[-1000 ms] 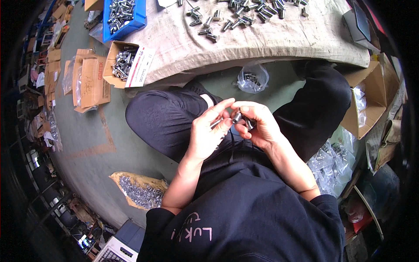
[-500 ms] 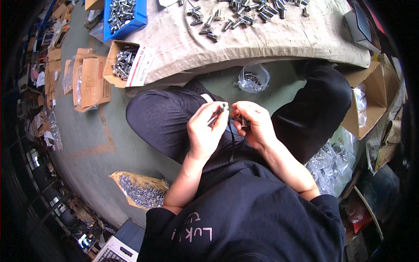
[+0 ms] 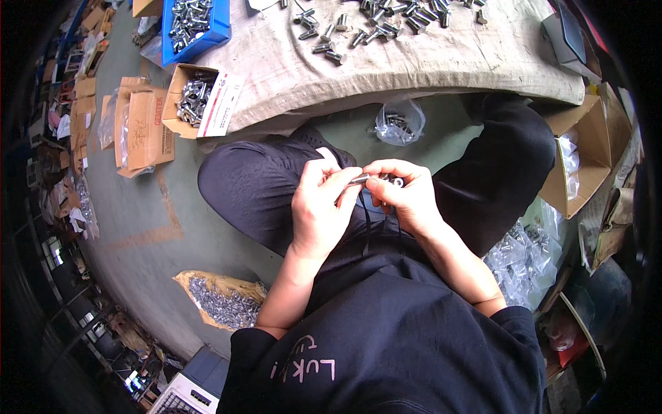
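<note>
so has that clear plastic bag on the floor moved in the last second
No, the clear plastic bag has not visibly shifted either way: it keeps its place just beyond the front edge of the cloth-covered table.

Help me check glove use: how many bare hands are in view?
2: left hand and right hand, close together near the centre, both on small metal parts; no others show.

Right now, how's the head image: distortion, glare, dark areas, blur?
Head view: fisheye bowing along the cloth-covered table, corners black; head view: glints on the loose metal pins; head view: black trousers lose detail in dark folds; head view: left hand and right hand fairly sharp, pins between them partly hidden.
</note>
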A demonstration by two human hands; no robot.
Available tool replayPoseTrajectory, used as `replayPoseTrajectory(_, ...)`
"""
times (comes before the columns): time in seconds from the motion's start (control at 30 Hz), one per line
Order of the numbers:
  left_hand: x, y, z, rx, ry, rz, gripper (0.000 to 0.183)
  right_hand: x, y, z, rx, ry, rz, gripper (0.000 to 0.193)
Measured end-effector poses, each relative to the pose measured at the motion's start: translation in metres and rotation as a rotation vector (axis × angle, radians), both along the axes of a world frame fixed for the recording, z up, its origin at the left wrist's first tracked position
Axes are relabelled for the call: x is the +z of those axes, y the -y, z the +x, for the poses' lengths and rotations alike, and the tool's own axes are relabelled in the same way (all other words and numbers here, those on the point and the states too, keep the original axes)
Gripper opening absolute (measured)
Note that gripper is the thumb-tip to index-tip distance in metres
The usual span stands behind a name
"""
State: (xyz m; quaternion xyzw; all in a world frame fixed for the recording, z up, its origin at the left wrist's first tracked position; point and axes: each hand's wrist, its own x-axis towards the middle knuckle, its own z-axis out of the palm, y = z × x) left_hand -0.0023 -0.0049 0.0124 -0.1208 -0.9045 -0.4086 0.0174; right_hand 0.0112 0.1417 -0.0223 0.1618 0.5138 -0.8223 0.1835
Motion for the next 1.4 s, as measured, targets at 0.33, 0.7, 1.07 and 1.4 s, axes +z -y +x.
replayPoseTrajectory(0.33, 0.002, 0.007, 0.001, 0.184, 0.652, 0.625, 0.018, -0.008, 0.0, 0.003, -0.113, -0.004, -0.363, 0.016)
replayPoseTrajectory(0.7, 0.006, 0.0, 0.0, 0.008, 0.166, 0.408, 0.022, -0.007, 0.002, 0.002, -0.144, 0.034, -0.326, 0.018)
replayPoseTrajectory(1.07, -0.014, -0.004, 0.002, -0.041, 0.247, 0.387, 0.021, -0.019, 0.0, 0.0, -0.076, 0.154, -0.438, 0.018)
replayPoseTrajectory(1.4, -0.075, 0.021, -0.002, 0.449, 1.372, 1.486, 0.019, -0.082, -0.049, -0.079, -0.029, 0.175, 0.626, 0.015)
